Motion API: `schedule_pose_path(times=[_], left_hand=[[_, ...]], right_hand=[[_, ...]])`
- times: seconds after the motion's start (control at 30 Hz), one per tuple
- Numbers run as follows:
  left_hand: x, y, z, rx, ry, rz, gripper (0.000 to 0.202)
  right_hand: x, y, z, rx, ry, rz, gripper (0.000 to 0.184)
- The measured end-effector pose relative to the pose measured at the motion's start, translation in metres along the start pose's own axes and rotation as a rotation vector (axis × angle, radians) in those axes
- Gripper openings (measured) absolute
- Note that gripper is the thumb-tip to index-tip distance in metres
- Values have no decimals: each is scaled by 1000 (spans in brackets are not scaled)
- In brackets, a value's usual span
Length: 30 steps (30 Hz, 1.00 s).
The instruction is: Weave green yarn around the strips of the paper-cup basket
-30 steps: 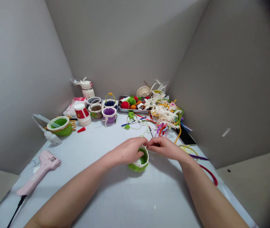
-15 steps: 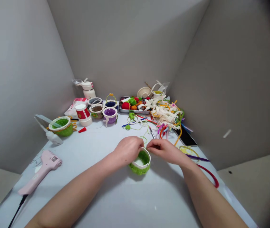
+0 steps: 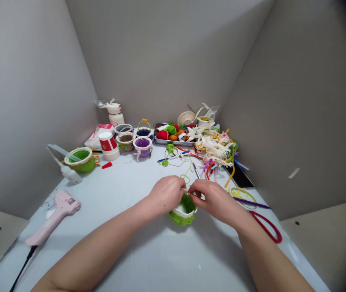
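A small round green basket [image 3: 181,219] with a white rim stands on the table between my hands, its white bottom showing inside. My left hand [image 3: 167,195] is closed on the far left part of the rim; its fingertips are mostly hidden behind the hand. At the far right of the rim my right hand [image 3: 211,199] is pinched shut, its fingertips close to those of the left. A thin pale strand shows between the fingertips, too fine to name. Just beyond, a loose loop of green yarn [image 3: 185,177] lies on the table.
A pink glue gun [image 3: 57,215] lies at left, near a white glue bottle [image 3: 71,175] and another green basket [image 3: 84,165]. Several small baskets and a tray [image 3: 173,142] of yarn balls stand behind. Right are tangled white scraps [image 3: 215,148], a phone [image 3: 241,177] and red-handled scissors [image 3: 267,227].
My right hand has moved in over the rim, closer to my left hand. More of the red scissor handle shows. The whole view has shifted slightly.
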<state>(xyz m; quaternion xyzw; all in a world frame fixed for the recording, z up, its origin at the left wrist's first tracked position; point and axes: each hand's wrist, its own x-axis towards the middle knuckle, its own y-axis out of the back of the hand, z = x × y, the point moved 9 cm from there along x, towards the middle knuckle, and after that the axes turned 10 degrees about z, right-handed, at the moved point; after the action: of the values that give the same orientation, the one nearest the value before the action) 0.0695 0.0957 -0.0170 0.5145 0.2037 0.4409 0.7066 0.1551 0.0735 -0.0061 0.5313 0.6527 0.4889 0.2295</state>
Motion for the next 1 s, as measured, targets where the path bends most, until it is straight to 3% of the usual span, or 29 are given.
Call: schedule_pose_path(times=[0.5,0.73,1.0], left_hand=[[4,1,-5,52,44,8,25],[4,2,-8,14,43,-8,24],[2,2,-3,15,34,5,24]], right_hand=[[14,-6,-45,-514,256,-140,11],[6,-7,-55,-493,409,-163,13],[-11,1,-42,-395,474,-5,18]])
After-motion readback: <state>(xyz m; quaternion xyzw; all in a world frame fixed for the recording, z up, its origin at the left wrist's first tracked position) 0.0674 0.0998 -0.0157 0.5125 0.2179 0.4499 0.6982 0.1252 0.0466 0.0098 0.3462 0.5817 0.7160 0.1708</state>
